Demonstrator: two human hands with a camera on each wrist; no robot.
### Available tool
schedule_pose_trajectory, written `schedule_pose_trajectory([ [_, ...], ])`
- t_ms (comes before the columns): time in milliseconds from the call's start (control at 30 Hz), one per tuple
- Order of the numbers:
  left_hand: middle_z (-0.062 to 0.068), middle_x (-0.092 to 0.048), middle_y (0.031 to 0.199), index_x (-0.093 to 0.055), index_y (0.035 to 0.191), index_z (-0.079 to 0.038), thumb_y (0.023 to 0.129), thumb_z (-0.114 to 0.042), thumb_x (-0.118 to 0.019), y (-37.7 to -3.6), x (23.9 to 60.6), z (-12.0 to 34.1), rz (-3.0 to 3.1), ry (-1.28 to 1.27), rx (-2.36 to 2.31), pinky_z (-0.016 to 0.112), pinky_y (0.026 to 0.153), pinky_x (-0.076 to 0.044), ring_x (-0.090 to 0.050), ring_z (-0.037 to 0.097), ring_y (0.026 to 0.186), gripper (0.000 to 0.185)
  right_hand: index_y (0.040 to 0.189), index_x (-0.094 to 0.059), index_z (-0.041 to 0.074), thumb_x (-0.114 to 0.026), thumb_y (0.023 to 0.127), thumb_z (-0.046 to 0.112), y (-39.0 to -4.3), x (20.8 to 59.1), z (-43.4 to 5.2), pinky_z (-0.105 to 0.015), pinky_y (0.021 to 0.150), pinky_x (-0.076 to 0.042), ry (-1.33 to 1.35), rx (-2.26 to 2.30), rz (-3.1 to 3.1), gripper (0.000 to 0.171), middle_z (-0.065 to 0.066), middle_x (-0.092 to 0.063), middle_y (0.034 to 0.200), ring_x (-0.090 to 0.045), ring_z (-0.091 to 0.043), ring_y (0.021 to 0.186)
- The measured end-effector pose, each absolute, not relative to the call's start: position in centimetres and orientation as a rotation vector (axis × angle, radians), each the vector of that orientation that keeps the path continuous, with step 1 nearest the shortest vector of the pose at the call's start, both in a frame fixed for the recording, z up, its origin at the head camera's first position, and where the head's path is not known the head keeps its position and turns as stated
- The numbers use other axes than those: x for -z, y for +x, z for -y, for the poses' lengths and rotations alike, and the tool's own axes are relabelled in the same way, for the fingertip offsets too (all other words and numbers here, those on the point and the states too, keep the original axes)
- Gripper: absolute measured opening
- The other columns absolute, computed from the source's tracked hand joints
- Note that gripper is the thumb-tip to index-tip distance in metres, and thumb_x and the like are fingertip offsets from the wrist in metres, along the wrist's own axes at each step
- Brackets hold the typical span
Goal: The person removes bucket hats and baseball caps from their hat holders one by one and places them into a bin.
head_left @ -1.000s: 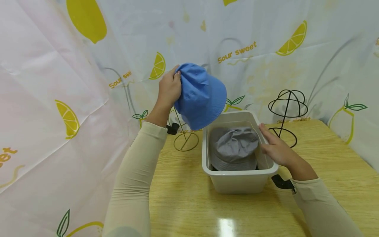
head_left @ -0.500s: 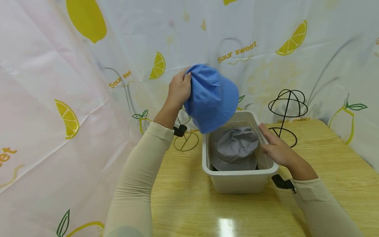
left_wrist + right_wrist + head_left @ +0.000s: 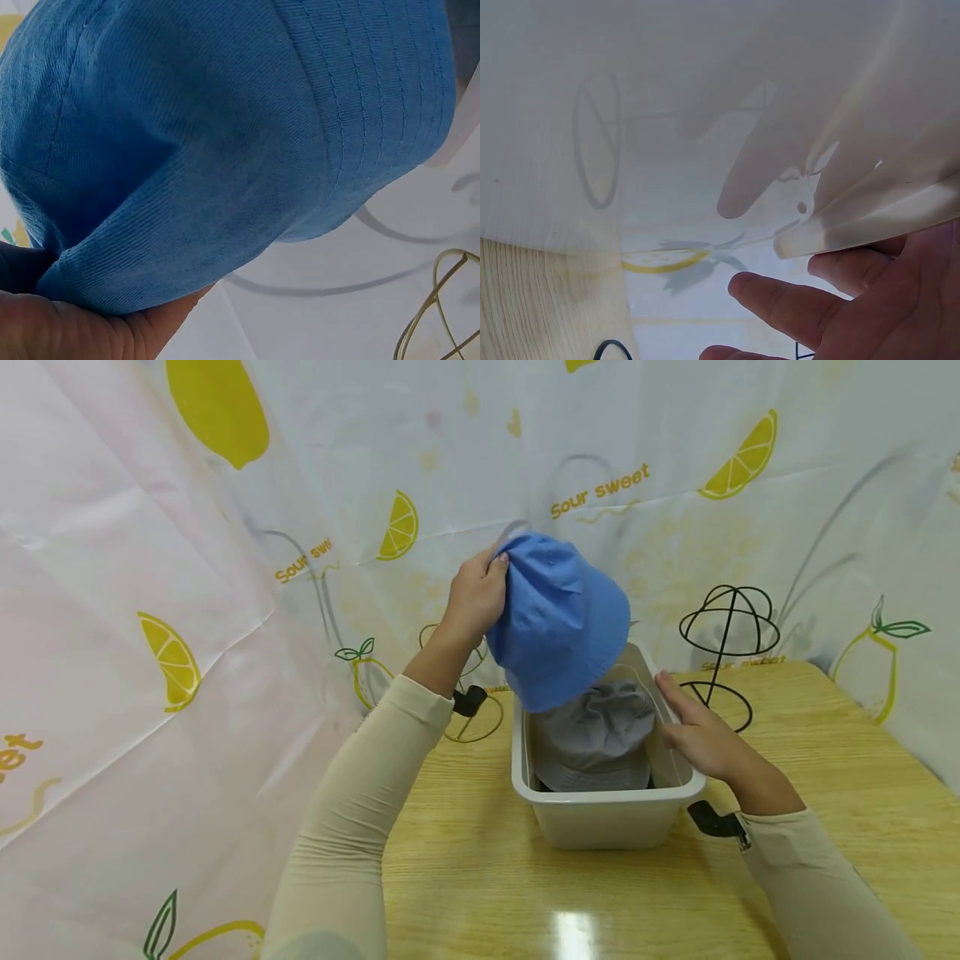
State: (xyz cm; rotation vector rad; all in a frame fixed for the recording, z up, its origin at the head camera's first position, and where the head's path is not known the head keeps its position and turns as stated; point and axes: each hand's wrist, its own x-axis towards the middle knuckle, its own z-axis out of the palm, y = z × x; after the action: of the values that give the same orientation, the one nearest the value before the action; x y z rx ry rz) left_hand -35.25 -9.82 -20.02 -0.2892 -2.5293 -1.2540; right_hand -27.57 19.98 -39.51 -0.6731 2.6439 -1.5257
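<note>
My left hand [image 3: 477, 591] pinches the crown of a blue bucket hat [image 3: 557, 622] and holds it in the air, over the left back part of a light plastic storage bin [image 3: 609, 822]. In the left wrist view, the hat [image 3: 217, 150] fills most of the picture, its stitched brim away from the hand. My right hand [image 3: 705, 739] grips the bin's right rim, thumb over the inner side. Its other fingers [image 3: 780, 300] lie spread outside, below the rim, in the right wrist view. A grey bucket hat [image 3: 600, 735] lies inside the bin, partly covered by the blue one.
A black wire hat stand [image 3: 723, 647] stands behind the right hand. A gold wire stand [image 3: 476, 718] is behind the left wrist, partly hidden. The wooden table [image 3: 465, 860] meets a lemon-print cloth [image 3: 330, 452] at the back and left.
My left hand has carried the blue bucket hat to the right and slightly down, over the bin's back edge. The right hand, bin and grey hat have stayed put.
</note>
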Motion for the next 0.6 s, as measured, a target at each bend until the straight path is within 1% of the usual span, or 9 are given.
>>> schedule_pose_trajectory([
  [233, -0.004, -0.046, 0.162, -0.047, 0.156, -0.033, 0.112, -0.038, -0.037, -34.9, 20.8, 8.8, 2.566, -0.316, 1.266, 0.041, 0.123, -0.032, -0.036, 0.019, 0.153, 0.046, 0.165, 0.001, 0.003, -0.046, 0.092, -0.001, -27.6, 39.5, -20.0, -0.068, 0.122, -0.004, -0.692, 1.524, -2.64, 0.087, -0.015, 0.012, 0.173, 0.009, -0.042, 0.159],
  [600, -0.007, -0.045, 0.162, -0.047, 0.156, -0.035, 0.112, -0.039, -0.038, -35.4, 22.3, 8.2, 2.584, -0.319, 1.327, 0.043, 0.123, -0.033, -0.034, 0.02, 0.154, 0.045, 0.165, 0.002, 0.002, -0.046, 0.092, -0.001, -27.6, 39.5, -20.1, -0.068, 0.123, -0.004, -0.695, 1.519, -2.647, 0.088, -0.017, 0.01, 0.173, 0.008, -0.042, 0.159],
])
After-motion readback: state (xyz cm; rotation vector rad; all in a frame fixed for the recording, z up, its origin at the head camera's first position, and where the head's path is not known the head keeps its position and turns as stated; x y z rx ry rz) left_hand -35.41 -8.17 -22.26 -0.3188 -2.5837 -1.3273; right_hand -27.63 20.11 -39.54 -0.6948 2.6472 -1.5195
